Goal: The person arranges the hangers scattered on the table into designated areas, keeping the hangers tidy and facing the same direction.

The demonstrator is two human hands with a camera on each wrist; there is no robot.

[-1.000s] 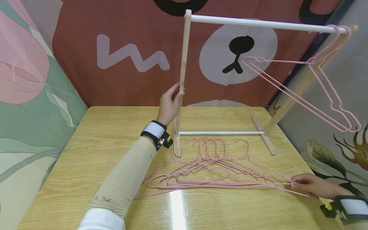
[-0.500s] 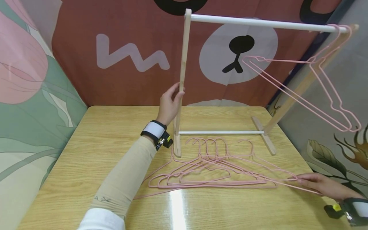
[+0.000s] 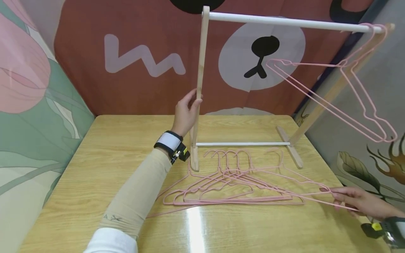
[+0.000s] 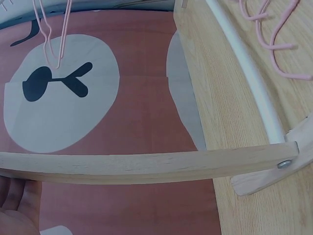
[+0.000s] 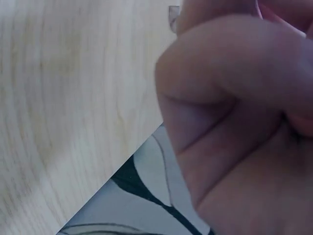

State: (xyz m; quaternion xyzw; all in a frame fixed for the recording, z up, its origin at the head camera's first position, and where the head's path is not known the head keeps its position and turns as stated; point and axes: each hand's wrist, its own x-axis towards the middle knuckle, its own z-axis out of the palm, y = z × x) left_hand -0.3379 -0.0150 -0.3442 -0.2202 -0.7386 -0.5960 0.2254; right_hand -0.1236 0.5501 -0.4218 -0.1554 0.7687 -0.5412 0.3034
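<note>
My left hand (image 3: 185, 114) grips the left wooden post (image 3: 202, 56) of a small clothes rack, thumb in front. In the left wrist view the post (image 4: 146, 166) crosses the frame, with part of the hand (image 4: 19, 210) below it. At the right, my right hand (image 3: 360, 200) pinches one end of a pink clothes hanger (image 3: 329, 203), which lies slanted over the others. Several more pink hangers (image 3: 240, 202) overlap on the table, hooks towards the rack. Curled fingers (image 5: 234, 98) fill much of the right wrist view, hiding most of the hanger there.
Two pink hangers (image 3: 316, 64) hang at the right end of the white top rail (image 3: 284, 21). A white lower bar (image 3: 243, 144) joins the rack's wooden feet (image 3: 289, 147) on the wood-grain table (image 3: 133, 140). Printed cloths (image 3: 142, 95) stand behind and at both sides.
My right hand has moved right and slightly up, drawing the pinched hanger rightwards across the pile. The left hand stays on the post.
</note>
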